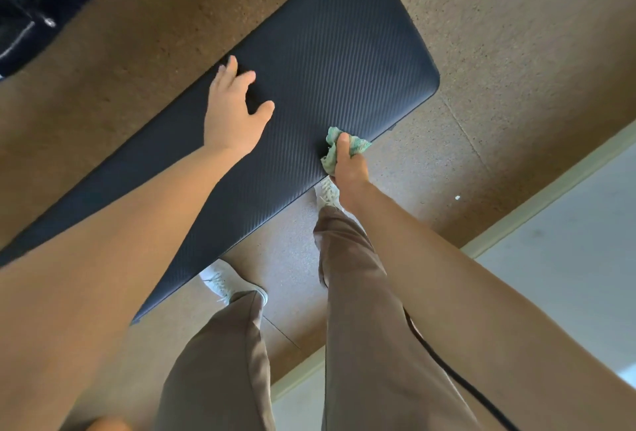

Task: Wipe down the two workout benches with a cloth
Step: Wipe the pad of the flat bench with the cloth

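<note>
Cloth (329, 157) bunched in the right hand (348, 169), a person leans over a dark, ribbed workout bench (327, 52) in the head view, looking straight down past brown trousers (358, 293) and pale shoes (220, 281) on a speckled floor (499, 52).

The right fingers (342, 142) are curled tight round the teal wad. It bulges out beyond them and to either side, and meets the padding just inside the bench's near edge. Off to the left of those fingers, the left hand (234, 117) reaches onto the pad. Its own fingers (248, 77) are spread apart and arched, holding nothing, and the tips appear to bear on the surface as a brace. The bench's rounded end lies ahead of both hands.

The cloth looks soft, light and easily crumpled, so it is best kept wadded against the palm with a thick fold under the fingers. The bench looks heavy and firm. Its ribbed cover is likely to drag a little on the fabric, and it needs pressure rather than a grip. Only this one bench is in view.
</note>
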